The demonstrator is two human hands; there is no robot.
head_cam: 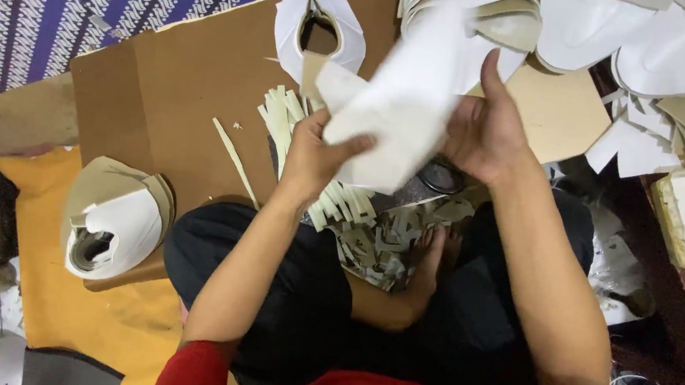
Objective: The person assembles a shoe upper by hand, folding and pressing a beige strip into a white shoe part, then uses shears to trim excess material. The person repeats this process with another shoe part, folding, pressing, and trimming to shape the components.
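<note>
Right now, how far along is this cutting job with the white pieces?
Some looks done: cut strips and scraps litter the brown board, and a stack of shaped pieces sits at the left. In hand: the left hand and right hand hold a white piece. A pile of white pieces lies beyond.

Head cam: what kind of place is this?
Likely a small floor-level craft workshop, perhaps for cutting shoe parts. Both hands, left hand and right hand, hold a white cut piece above a brown cardboard sheet, offcut strips and stacked white pieces.
</note>
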